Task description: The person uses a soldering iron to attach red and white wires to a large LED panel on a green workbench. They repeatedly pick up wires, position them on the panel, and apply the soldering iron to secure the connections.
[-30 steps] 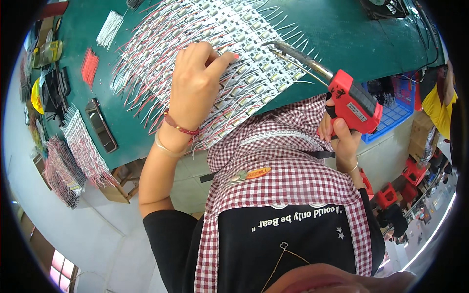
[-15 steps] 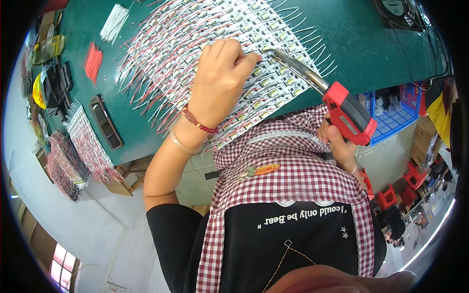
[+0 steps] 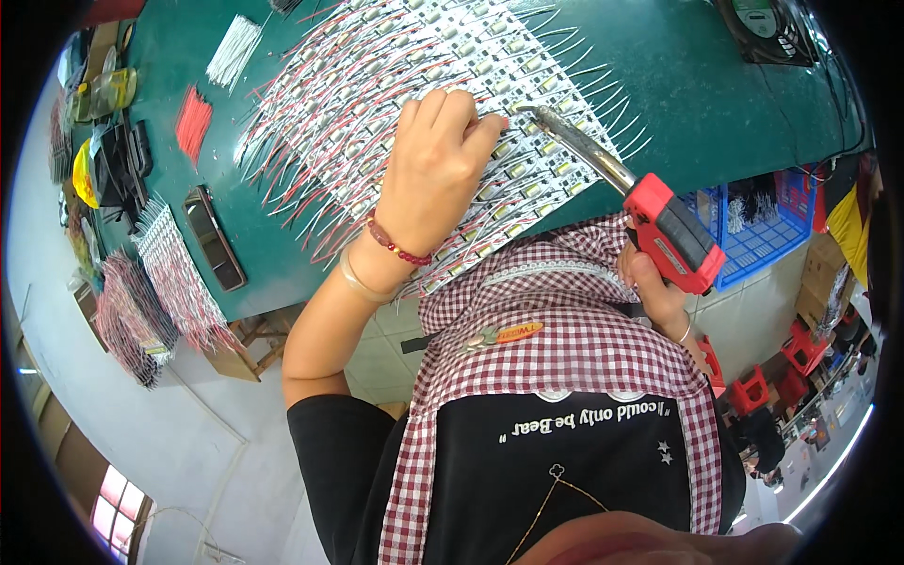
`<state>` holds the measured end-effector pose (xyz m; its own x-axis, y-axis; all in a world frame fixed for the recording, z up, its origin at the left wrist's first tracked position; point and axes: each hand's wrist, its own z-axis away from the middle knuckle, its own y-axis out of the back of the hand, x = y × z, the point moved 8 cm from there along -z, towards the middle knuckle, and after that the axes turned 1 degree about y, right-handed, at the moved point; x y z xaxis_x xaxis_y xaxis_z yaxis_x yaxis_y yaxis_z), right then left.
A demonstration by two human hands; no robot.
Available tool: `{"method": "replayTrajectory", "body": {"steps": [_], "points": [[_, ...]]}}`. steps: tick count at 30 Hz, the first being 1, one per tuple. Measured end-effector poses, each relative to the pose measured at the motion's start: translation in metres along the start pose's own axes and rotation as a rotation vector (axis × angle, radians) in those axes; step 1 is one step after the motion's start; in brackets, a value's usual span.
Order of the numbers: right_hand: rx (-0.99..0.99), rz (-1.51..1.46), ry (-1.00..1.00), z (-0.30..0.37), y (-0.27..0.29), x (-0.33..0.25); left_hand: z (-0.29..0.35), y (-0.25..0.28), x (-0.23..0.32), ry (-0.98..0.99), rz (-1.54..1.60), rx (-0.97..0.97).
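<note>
A white panel of small circuit boards (image 3: 480, 56) lies on the green table, with rows of red, white and dark wires fanning from it. Over its middle, my left hand (image 3: 438, 141) is closed in a pinch, thumb against forefinger; whatever it grips is too small to make out. My right hand (image 3: 654, 287) is wrapped round the handle of a red and black soldering gun (image 3: 670, 235). Its metal tip points left over the panel, just right of my left fingertips. I cannot tell whether the tip touches a board.
Left of the panel lie bundles of white wires (image 3: 235, 52) and red wires (image 3: 194, 124), plus a phone (image 3: 215, 240). More wired panels (image 3: 179, 278) hang over the table's left edge. A blue basket (image 3: 767, 235) is at the right, and a black fan (image 3: 767, 28) stands far right.
The whole view has shifted slightly, so everything appears a little further right and lower. Both hands and the soldering gun keep nearly the same place over the panel.
</note>
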<state>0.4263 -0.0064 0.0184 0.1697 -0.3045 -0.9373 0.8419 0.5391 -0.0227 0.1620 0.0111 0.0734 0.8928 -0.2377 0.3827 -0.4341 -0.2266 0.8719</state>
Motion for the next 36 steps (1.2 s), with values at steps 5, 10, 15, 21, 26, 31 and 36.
{"method": "replayTrajectory", "body": {"steps": [5,10,15,21,26,31,36], "points": [[0.054,0.07,0.026,-0.004,-0.004,-0.001,-0.001,-0.001,0.0,-0.007,-0.004,-0.006],[0.013,0.145,-0.003,-0.001,-0.004,0.009,-0.002,0.0,0.001,0.0,-0.005,-0.009],[0.052,0.112,0.042,0.004,0.002,0.009,-0.002,0.0,0.004,-0.005,0.002,0.011],[0.074,0.084,-0.038,0.01,0.006,0.014,0.004,-0.003,0.01,-0.019,0.017,-0.032],[0.048,-0.165,0.003,-0.008,-0.007,-0.014,0.003,0.012,0.014,-0.034,-0.007,0.024],[0.103,-0.386,0.116,-0.02,-0.006,-0.036,0.004,0.008,0.014,-0.048,0.019,0.025],[0.13,-0.425,0.147,-0.023,-0.006,-0.046,0.008,0.013,0.009,-0.02,0.01,0.069]]}}
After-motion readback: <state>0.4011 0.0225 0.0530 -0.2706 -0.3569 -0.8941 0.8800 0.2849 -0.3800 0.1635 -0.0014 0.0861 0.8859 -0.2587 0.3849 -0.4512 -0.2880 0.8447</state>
